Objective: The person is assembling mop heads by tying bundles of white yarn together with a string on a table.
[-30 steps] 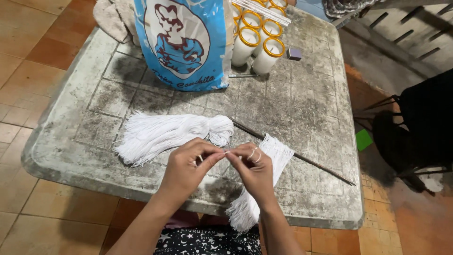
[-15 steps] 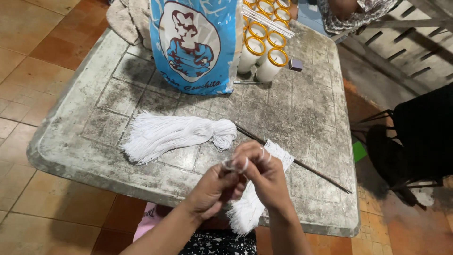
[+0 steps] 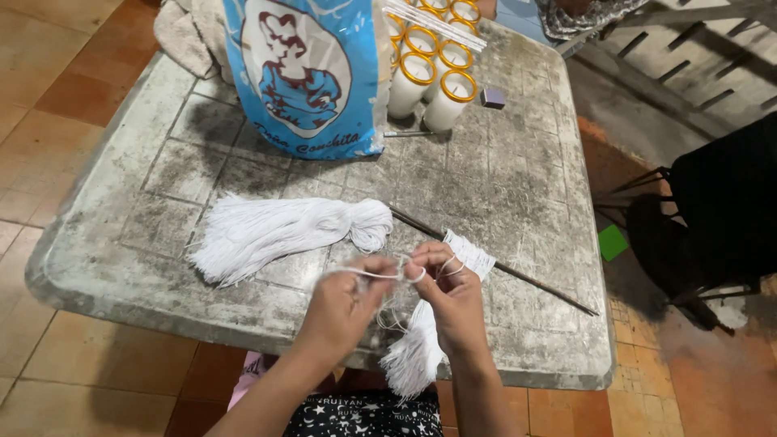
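Closest to you, your left hand (image 3: 344, 301) and right hand (image 3: 453, 295) sit together over the near edge of the worn grey stone-look table (image 3: 526, 210), fingertips pinched shut on a thin white string (image 3: 388, 273) stretched between them, so both hands are clamped on that 1 strand. Under your right hand there's a small bundle of cut white strings (image 3: 421, 352) lying across the table edge, its frayed end hanging off toward your lap and its far end poking out past your fingers. Just left and a bit further in, a bigger tied hank of white string (image 3: 275, 235) lies flat, knotted head pointing right. A long thin dark stick (image 3: 502, 267) runs diagonally behind your right hand. Further back stands a blue and white printed plastic bag (image 3: 303, 77), and right of it a cluster of white candles with orange rims (image 3: 433, 69) plus a small purple block (image 3: 492, 98).
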